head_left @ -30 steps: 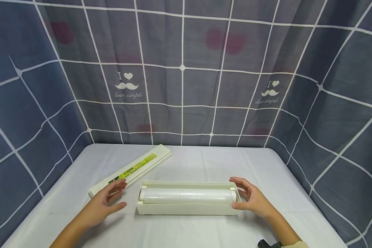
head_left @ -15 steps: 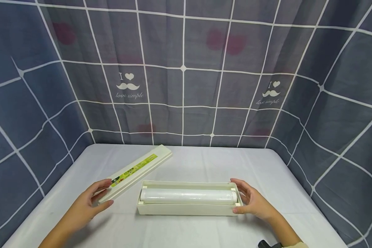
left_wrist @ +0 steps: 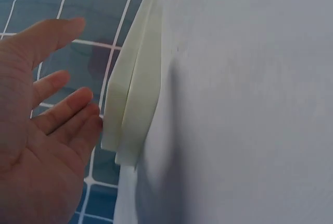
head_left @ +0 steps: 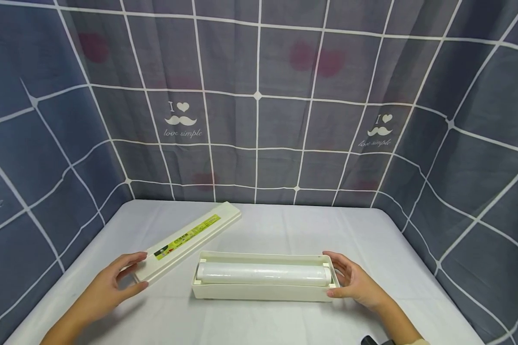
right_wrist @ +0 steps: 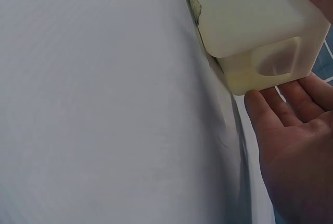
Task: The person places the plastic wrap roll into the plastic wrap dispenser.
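Observation:
A long off-white box (head_left: 263, 293) stands lengthwise on the table, its top off. Inside lies a roll of cling film (head_left: 263, 274). My right hand (head_left: 356, 283) grips the box's right end, thumb on the front wall and fingers round the far side; in the right wrist view the fingertips (right_wrist: 253, 98) meet the box's edge. To the left, the off-white lid (head_left: 190, 247) with a green label lies slanted. My left hand (head_left: 108, 285) is at its near end, thumb and fingers spread either side of the corner. In the left wrist view a gap shows between thumb and lid (left_wrist: 136, 83).
A white cloth covers the table (head_left: 259, 326). Blue-grey checked curtains (head_left: 276, 129) hang along its back and both sides. A black object (head_left: 369, 340) shows at the right wrist, by the bottom edge.
My left hand has moved left and slightly down, from over the lid's side to around its near end. The lid and box stay put; my right hand keeps its grip.

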The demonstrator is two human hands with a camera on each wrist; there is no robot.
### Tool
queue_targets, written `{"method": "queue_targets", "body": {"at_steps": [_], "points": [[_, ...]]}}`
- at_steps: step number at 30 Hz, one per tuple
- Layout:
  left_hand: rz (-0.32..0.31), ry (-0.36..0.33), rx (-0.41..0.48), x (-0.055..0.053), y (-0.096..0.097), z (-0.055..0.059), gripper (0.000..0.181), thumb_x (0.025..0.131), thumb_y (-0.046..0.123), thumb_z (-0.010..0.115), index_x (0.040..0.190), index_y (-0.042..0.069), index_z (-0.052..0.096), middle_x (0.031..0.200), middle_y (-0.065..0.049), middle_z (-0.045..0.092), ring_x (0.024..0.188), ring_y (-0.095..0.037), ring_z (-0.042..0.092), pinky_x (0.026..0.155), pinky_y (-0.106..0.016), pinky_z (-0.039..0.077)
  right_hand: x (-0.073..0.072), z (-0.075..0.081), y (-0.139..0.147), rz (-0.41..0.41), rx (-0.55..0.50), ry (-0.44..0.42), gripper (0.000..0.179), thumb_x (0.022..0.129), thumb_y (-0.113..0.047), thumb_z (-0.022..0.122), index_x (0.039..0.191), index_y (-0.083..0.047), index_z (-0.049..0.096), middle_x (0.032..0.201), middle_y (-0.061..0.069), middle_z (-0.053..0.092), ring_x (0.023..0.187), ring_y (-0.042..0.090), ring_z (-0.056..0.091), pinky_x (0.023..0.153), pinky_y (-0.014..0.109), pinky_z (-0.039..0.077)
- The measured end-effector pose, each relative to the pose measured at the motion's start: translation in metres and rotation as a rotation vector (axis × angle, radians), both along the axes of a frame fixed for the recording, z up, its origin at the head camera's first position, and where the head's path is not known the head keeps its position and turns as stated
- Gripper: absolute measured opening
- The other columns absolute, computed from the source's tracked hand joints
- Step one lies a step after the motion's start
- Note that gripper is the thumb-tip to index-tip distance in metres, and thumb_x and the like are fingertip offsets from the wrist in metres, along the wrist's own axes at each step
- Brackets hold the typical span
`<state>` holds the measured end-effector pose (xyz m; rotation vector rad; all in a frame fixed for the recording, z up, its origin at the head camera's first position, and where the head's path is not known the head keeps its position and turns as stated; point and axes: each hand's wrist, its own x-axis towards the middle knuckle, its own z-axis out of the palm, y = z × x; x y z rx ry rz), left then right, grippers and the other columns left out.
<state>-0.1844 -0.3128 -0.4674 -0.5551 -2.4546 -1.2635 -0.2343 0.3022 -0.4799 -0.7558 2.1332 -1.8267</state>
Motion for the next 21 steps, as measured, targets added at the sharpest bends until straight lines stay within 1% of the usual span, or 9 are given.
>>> {"method": "queue_targets", "body": {"at_steps": [4, 7, 13, 16, 18, 21], "points": [[0.002, 0.044, -0.041, -0.002, -0.006, -0.001, 0.069, 0.074, 0.001, 0.089, 0.136, -0.001, 0.057, 0.133, 0.016, 0.056, 0.122, 0.017, 0.048, 0.100, 0.002, 0.038, 0.000, 0.000, 0.000, 0.012, -0.018, -0.008, 0.093, 0.078, 0.005, 0.082, 0.154, 0.007, 0.029, 0.150, 0.029, 0.043, 0.133, 0.007, 0.055, 0.109, 0.016, 0.046], [0.022, 0.061, -0.088, -0.004, -0.012, -0.003, 0.070, 0.072, 0.005, 0.091, 0.134, 0.001, 0.059, 0.130, 0.014, 0.057, 0.120, 0.018, 0.047, 0.099, 0.004, 0.036, 0.000, -0.001, 0.000, 0.018, -0.027, -0.008, 0.092, 0.078, 0.006, 0.082, 0.154, 0.006, 0.030, 0.150, 0.026, 0.044, 0.132, 0.007, 0.055, 0.108, 0.016, 0.047], [0.074, 0.077, -0.184, -0.010, -0.023, -0.004, 0.072, 0.067, 0.014, 0.096, 0.131, 0.008, 0.063, 0.126, 0.001, 0.061, 0.121, 0.023, 0.040, 0.095, 0.005, 0.030, 0.000, -0.001, 0.000, 0.020, -0.025, -0.008, 0.093, 0.079, 0.006, 0.081, 0.153, 0.011, 0.026, 0.149, 0.022, 0.046, 0.130, 0.005, 0.056, 0.106, 0.018, 0.049], [0.065, 0.074, -0.194, -0.012, -0.027, -0.003, 0.072, 0.066, 0.016, 0.097, 0.130, 0.009, 0.064, 0.127, -0.003, 0.061, 0.123, 0.023, 0.038, 0.096, 0.006, 0.028, 0.001, -0.001, -0.001, 0.015, -0.026, -0.024, 0.096, 0.078, 0.006, 0.081, 0.154, 0.013, 0.023, 0.150, 0.021, 0.046, 0.130, 0.005, 0.056, 0.105, 0.019, 0.051], [0.052, 0.078, -0.195, -0.013, -0.028, -0.003, 0.073, 0.065, 0.016, 0.097, 0.129, 0.009, 0.064, 0.128, -0.003, 0.061, 0.124, 0.022, 0.037, 0.096, 0.006, 0.026, 0.001, 0.000, -0.001, 0.018, -0.030, -0.029, 0.097, 0.078, 0.007, 0.081, 0.154, 0.014, 0.021, 0.150, 0.020, 0.046, 0.130, 0.004, 0.055, 0.105, 0.019, 0.051], [0.024, 0.105, -0.200, -0.015, -0.029, -0.003, 0.075, 0.063, 0.016, 0.098, 0.129, 0.008, 0.064, 0.128, 0.000, 0.059, 0.125, 0.021, 0.036, 0.098, 0.005, 0.024, 0.001, -0.001, 0.000, 0.022, -0.032, -0.025, 0.097, 0.078, 0.008, 0.080, 0.154, 0.015, 0.020, 0.150, 0.019, 0.046, 0.130, 0.004, 0.055, 0.105, 0.020, 0.051]]}}
